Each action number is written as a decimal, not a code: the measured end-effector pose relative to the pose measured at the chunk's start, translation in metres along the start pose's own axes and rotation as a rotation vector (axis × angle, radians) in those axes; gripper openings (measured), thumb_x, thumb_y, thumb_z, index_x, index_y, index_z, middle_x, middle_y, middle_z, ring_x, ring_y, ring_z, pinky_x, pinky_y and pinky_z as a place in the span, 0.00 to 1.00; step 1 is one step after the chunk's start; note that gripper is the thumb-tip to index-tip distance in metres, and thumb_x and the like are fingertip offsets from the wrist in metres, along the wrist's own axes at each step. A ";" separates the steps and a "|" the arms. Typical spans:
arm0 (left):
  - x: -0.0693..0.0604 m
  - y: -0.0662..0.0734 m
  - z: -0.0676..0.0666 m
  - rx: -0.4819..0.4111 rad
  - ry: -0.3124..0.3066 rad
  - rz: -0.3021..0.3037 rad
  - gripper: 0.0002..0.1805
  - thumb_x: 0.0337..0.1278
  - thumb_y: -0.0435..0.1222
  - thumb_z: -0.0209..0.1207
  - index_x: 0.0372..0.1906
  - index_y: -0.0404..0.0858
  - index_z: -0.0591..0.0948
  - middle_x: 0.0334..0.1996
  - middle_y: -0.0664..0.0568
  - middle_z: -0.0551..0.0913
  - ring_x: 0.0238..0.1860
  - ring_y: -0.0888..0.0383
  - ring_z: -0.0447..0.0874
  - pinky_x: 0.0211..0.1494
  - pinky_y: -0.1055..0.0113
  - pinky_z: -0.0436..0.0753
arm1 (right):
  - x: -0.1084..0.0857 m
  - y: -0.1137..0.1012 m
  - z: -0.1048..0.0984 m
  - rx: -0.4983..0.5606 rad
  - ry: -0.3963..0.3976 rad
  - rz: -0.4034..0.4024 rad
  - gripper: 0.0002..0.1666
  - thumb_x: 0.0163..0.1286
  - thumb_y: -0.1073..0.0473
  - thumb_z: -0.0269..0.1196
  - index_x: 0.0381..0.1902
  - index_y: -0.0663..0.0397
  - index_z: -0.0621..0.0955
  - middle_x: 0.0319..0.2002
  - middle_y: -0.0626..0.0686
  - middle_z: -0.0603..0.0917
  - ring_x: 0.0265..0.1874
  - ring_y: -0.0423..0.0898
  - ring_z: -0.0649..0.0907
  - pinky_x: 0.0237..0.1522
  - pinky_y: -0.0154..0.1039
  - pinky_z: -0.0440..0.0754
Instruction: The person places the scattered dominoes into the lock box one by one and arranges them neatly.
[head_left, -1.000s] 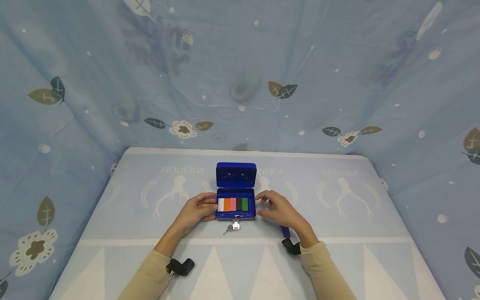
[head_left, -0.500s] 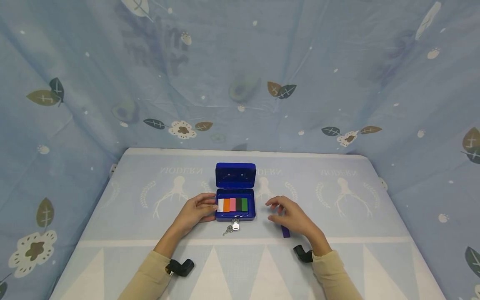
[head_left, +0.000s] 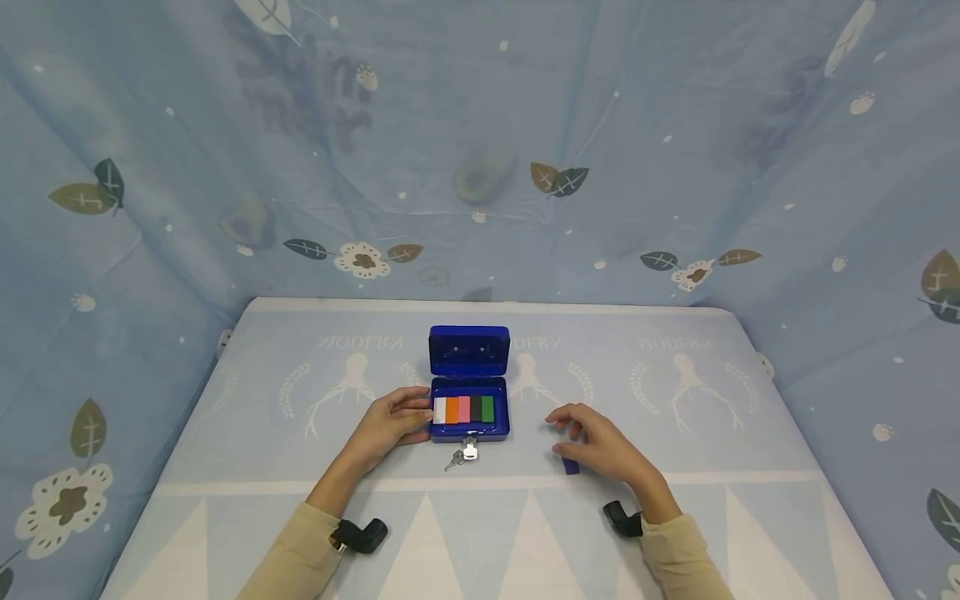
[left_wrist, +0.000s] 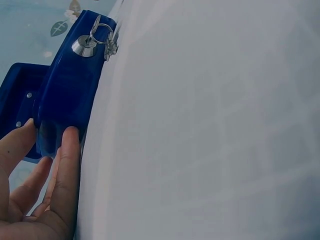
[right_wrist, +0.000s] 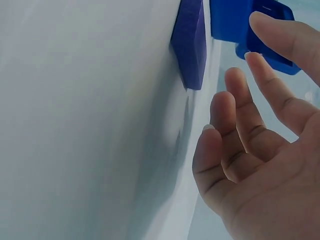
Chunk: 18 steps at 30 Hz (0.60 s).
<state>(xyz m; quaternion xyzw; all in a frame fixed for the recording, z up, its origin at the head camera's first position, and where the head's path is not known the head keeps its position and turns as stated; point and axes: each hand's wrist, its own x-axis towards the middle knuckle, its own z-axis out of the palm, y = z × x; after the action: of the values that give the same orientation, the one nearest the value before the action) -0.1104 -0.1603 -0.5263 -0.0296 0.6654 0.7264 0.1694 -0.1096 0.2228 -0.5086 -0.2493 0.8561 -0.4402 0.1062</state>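
Observation:
A small blue metal cash box [head_left: 495, 432] stands on the table with its lid [head_left: 469, 350] raised at the back. Inside lie white [head_left: 439, 410], orange [head_left: 452, 410], pink [head_left: 464, 409], black [head_left: 476, 409] and green [head_left: 487, 409] blocks side by side. My left hand [head_left: 390, 421] rests against the box's left end, thumb at the rim and fingers extended along the side. Keys [left_wrist: 109, 42] hang from the front lock [left_wrist: 86, 46]. To the right, my right hand [head_left: 600, 442] hovers empty, fingers loosely bent, beside a purple block [right_wrist: 192, 45] on the table; the hand partly hides this block in the head view.
The pale patterned cloth [head_left: 285, 454] covers the table. A blue printed curtain [head_left: 480, 150] hangs behind and at both sides. Black camera mounts [head_left: 362, 535] sit at both wrists.
My right hand has left the box's right side and moved right and toward me, to the purple block. The left hand has stayed at the box.

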 end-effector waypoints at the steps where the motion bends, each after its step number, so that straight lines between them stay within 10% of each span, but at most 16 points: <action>1: 0.000 0.000 0.000 0.000 0.000 0.000 0.30 0.64 0.28 0.64 0.69 0.30 0.69 0.60 0.32 0.74 0.52 0.52 0.82 0.49 0.56 0.88 | -0.001 0.001 -0.001 -0.001 -0.003 -0.003 0.24 0.63 0.60 0.73 0.56 0.53 0.80 0.46 0.53 0.81 0.39 0.52 0.77 0.37 0.37 0.77; 18: 0.000 0.000 0.000 0.002 0.003 -0.005 0.30 0.63 0.29 0.65 0.69 0.30 0.70 0.60 0.33 0.75 0.54 0.50 0.81 0.49 0.56 0.87 | -0.021 0.008 -0.010 -0.038 -0.127 0.008 0.35 0.56 0.60 0.77 0.60 0.57 0.76 0.46 0.53 0.74 0.39 0.50 0.72 0.38 0.38 0.75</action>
<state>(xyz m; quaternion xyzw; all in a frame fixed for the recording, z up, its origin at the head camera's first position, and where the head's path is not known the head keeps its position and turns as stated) -0.1104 -0.1601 -0.5260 -0.0321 0.6665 0.7252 0.1700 -0.0983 0.2453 -0.5099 -0.2754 0.8568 -0.4066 0.1575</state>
